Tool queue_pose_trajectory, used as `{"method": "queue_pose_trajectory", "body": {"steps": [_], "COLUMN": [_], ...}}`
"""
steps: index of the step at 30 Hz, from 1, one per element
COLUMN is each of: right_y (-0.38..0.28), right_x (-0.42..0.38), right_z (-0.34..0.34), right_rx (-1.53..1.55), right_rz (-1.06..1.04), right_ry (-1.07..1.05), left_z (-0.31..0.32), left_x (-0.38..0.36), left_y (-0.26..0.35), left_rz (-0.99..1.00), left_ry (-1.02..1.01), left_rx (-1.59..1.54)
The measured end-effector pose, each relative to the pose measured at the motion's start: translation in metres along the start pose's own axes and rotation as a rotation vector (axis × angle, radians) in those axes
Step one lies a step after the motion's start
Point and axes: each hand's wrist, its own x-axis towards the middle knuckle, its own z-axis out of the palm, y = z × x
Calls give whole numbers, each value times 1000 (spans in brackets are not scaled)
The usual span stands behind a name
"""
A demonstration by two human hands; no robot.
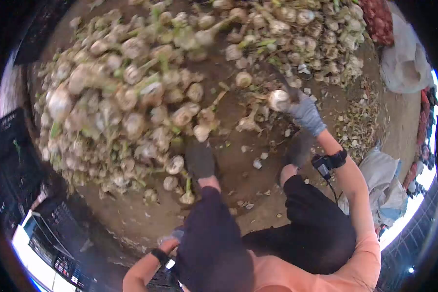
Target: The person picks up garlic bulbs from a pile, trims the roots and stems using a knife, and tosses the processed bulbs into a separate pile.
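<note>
Peach top (287, 273), dark trousers (321, 233), grey gloves (308, 116), black wrist straps (337, 159) (right one cabled).

Left hand (177, 234) partly hidden by a leg (207, 233); garlic pile (132, 74) cut off above; right hand (306, 114) blurred, grip unclear.

fisheye curve with black corners, dim brownish middle, white glare at both side edges, soft motion blur left
</note>
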Motion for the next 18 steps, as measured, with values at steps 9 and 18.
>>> {"method": "queue_pose_trajectory", "body": {"steps": [9, 18], "right_y": [53, 31], "right_x": [35, 58], "right_z": [-46, -40], "right_rx": [-64, 241], "right_rz": [145, -141], "right_ry": [-76, -122], "left_z": [-75, -81], "left_x": [-58, -31], "left_y": [128, 210], "left_rz": [-144, -112], "left_ry": [230, 516], "left_rx": [-205, -294]}}
